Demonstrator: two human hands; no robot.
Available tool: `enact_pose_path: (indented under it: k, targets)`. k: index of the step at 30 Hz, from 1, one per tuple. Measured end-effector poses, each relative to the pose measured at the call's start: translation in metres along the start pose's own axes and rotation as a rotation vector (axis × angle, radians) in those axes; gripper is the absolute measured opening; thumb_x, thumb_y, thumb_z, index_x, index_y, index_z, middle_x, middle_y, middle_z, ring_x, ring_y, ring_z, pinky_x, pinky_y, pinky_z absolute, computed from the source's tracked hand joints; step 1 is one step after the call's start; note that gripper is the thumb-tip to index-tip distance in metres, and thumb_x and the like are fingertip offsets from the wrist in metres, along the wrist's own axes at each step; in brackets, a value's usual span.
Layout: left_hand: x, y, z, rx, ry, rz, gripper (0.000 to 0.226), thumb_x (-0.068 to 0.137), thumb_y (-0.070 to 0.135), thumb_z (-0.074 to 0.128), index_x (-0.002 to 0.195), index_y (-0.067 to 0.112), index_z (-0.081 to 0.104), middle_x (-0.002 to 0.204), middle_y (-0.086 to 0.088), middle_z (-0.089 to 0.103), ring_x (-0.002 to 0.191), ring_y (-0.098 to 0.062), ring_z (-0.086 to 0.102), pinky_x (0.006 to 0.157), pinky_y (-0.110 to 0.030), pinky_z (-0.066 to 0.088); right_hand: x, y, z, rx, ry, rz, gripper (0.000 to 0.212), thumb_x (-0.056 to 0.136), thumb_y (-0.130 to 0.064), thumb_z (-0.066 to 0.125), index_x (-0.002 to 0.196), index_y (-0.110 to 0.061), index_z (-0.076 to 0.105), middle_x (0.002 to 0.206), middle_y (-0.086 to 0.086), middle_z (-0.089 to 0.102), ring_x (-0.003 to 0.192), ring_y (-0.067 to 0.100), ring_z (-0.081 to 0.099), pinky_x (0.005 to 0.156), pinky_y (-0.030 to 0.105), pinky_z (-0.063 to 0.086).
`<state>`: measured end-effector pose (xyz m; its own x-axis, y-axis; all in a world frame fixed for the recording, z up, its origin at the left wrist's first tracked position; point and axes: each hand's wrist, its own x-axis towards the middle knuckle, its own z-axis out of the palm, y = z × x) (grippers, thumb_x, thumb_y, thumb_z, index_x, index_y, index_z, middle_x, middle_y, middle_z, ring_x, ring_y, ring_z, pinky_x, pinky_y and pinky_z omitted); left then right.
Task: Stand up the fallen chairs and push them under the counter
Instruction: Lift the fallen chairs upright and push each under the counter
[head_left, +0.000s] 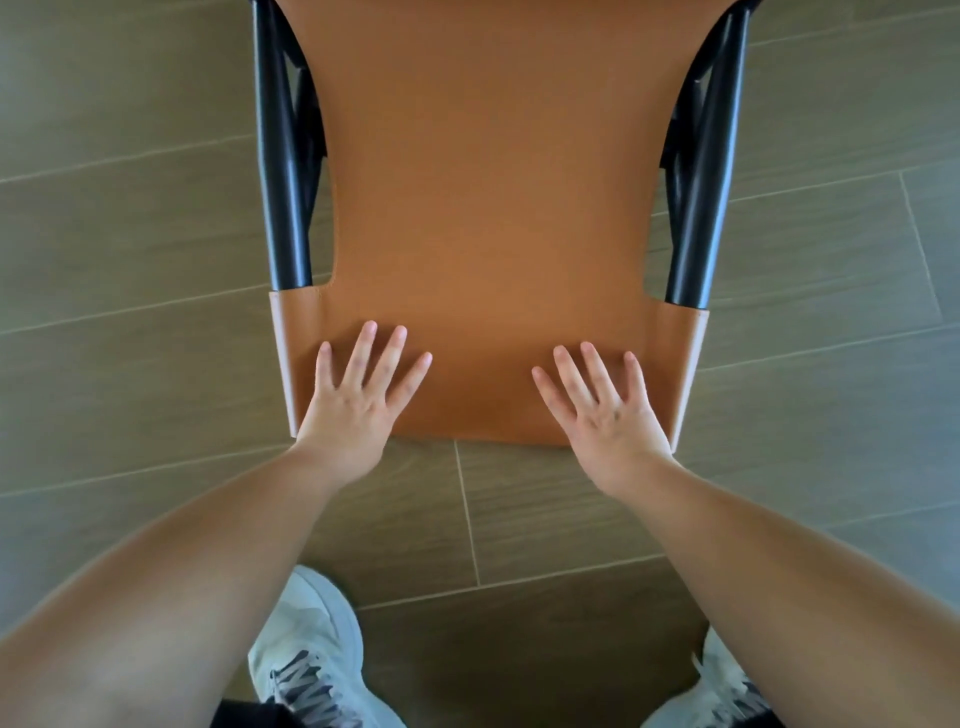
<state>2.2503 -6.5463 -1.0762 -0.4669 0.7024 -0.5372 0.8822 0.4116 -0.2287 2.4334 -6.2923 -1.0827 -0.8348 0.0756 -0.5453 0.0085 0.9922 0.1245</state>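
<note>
The floor (130, 312) was the biggest thing there. It was made of long brown boards that looked like wood, with thin pale lines between them.

Next came the chair (488, 182). It filled the top middle of the view, right in front of the person. It had a wide sheet of orange-brown leather (488, 260), smooth and flat. The near end of the leather wrapped round the frame on both sides like two sleeves. Two black poles came out of those sleeves, the left pole (283, 182) on one side and the right pole (698, 197) on the other. Both ran away toward the top of the view. More black bars showed behind each pole, but I could not tell how they joined. I could not tell for sure if the chair was lying down or standing up.

Two bare arms reached out from the bottom corners toward the chair.

The left hand (358, 395) lay flat on the near left part of the leather. Its fingers were straight and spread apart, so its grip was open and held nothing. The right hand (602, 405) lay flat on the near right part of the leather in the same way. Its fingers were straight and spread too, and they held nothing. Both wrists hung just past the near edge of the leather.

Down at the bottom were two pale shoes with dark laces, the left shoe (311, 649) and the right shoe (722, 691), standing on the floor.
</note>
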Motion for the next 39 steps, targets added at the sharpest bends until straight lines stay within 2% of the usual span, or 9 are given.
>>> enact_pose_path:
  k: [4, 9, 13, 22, 26, 29, 32, 37, 39]
  targets:
    - [0.000, 0.004, -0.003, -0.007, -0.074, -0.003, 0.120, 0.080, 0.018, 0.063, 0.147, 0.017, -0.037, 0.154, -0.020, -0.039, 0.144, -0.049, -0.024, 0.109, -0.073, 0.017, -0.004, 0.002, -0.007, 0.005, -0.038, -0.012, 0.107, 0.091, -0.022, 0.050, 0.139, -0.016, -0.046, 0.151, 0.017, -0.037, 0.146, 0.040, -0.019, 0.112, 0.067, 0.000]
    - [-0.006, 0.002, -0.019, -0.041, -0.103, 0.014, 0.115, 0.087, 0.011, 0.055, 0.138, 0.019, -0.048, 0.146, -0.017, -0.051, 0.139, -0.047, -0.034, 0.111, -0.072, 0.016, -0.014, 0.010, -0.021, 0.019, -0.047, -0.033, 0.108, 0.092, -0.020, 0.049, 0.134, -0.017, -0.050, 0.152, 0.016, -0.036, 0.147, 0.040, -0.018, 0.113, 0.066, 0.001]
    - [-0.025, 0.005, -0.055, -0.082, -0.091, 0.022, 0.116, 0.087, 0.008, 0.055, 0.137, 0.021, -0.049, 0.149, -0.015, -0.049, 0.143, -0.046, -0.029, 0.111, -0.071, 0.016, -0.041, 0.027, -0.050, 0.013, -0.055, -0.046, 0.110, 0.090, -0.015, 0.050, 0.133, -0.017, -0.051, 0.152, 0.016, -0.036, 0.147, 0.040, -0.018, 0.114, 0.065, 0.003]
    - [-0.091, -0.015, -0.194, -0.187, -0.073, 0.053, 0.121, 0.085, 0.000, 0.053, 0.131, 0.036, -0.052, 0.152, -0.005, -0.042, 0.146, -0.038, -0.026, 0.114, -0.067, 0.015, -0.124, 0.080, -0.180, 0.055, -0.084, -0.063, 0.102, 0.089, -0.005, 0.049, 0.150, -0.023, -0.030, 0.158, 0.011, -0.026, 0.149, 0.036, -0.014, 0.116, 0.063, 0.008]
    - [-0.113, -0.032, -0.265, -0.218, -0.091, 0.055, 0.122, 0.082, -0.003, 0.052, 0.129, 0.043, -0.050, 0.158, -0.001, -0.031, 0.148, -0.036, -0.020, 0.114, -0.065, 0.019, -0.152, 0.106, -0.245, 0.033, -0.083, -0.041, 0.113, 0.083, -0.007, 0.062, 0.151, -0.023, -0.026, 0.156, 0.015, -0.014, 0.148, 0.037, -0.002, 0.116, 0.060, 0.018]
    - [-0.120, -0.044, -0.319, -0.225, -0.130, 0.053, 0.117, 0.080, -0.005, 0.047, 0.138, 0.046, -0.040, 0.159, -0.001, -0.025, 0.149, -0.035, -0.015, 0.114, -0.063, 0.023, -0.166, 0.130, -0.288, 0.020, -0.077, -0.020, 0.119, 0.078, -0.009, 0.068, 0.152, -0.024, -0.024, 0.152, 0.016, -0.004, 0.143, 0.037, 0.009, 0.114, 0.058, 0.024]
    - [-0.123, -0.054, -0.370, -0.233, -0.182, 0.049, 0.111, 0.081, -0.006, 0.046, 0.145, 0.047, -0.029, 0.159, 0.002, -0.022, 0.150, -0.033, -0.011, 0.115, -0.061, 0.026, -0.177, 0.158, -0.326, 0.019, -0.059, -0.032, 0.115, 0.077, -0.010, 0.067, 0.154, -0.025, -0.017, 0.150, 0.015, 0.002, 0.138, 0.035, 0.016, 0.112, 0.057, 0.029]
    - [-0.121, -0.069, -0.450, -0.278, -0.277, 0.022, 0.111, 0.075, -0.010, 0.034, 0.146, 0.052, -0.024, 0.160, 0.009, -0.021, 0.151, -0.027, -0.012, 0.116, -0.056, 0.026, -0.189, 0.204, -0.383, 0.044, -0.020, -0.044, 0.114, 0.075, -0.008, 0.069, 0.155, -0.027, -0.010, 0.147, 0.013, 0.007, 0.132, 0.033, 0.025, 0.108, 0.052, 0.035]
    - [-0.120, -0.073, -0.479, -0.308, -0.284, -0.005, 0.112, 0.073, -0.012, 0.032, 0.146, 0.054, -0.023, 0.160, 0.010, -0.018, 0.151, -0.025, -0.010, 0.113, -0.051, 0.033, -0.194, 0.224, -0.407, 0.048, 0.009, -0.060, 0.113, 0.071, -0.004, 0.069, 0.154, -0.027, -0.005, 0.141, 0.012, 0.010, 0.123, 0.031, 0.033, 0.101, 0.047, 0.040]
